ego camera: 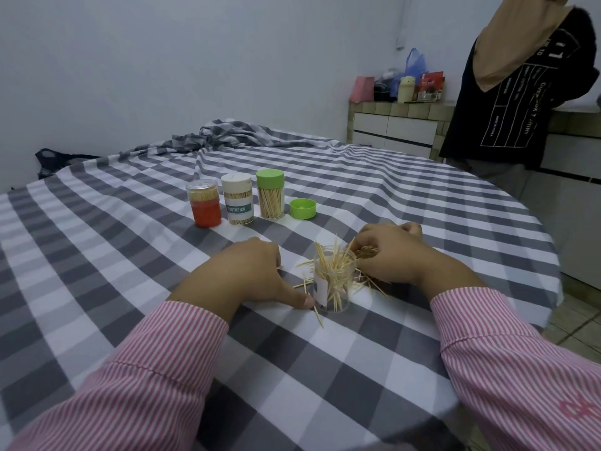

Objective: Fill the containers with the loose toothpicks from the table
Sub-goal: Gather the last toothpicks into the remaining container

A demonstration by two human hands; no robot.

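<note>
An open clear container (335, 288) stands near me on the checked tablecloth (136, 242), with toothpicks sticking out of its top at all angles. Loose toothpicks (370, 283) lie around its base. My right hand (387, 252) is just right of the container's mouth and pinches a bunch of toothpicks in its curled fingers. My left hand (250, 275) rests on the cloth to the left, fingers curled under, its thumb beside the container's base. Whether it holds any toothpicks is hidden.
Farther back stand three closed toothpick containers: a red one (204, 203), a white-lidded one (238, 200) and a green-lidded one (270, 194). A loose green lid (302, 208) lies beside them. A person in a black shirt (507, 102) stands at the table's far right edge.
</note>
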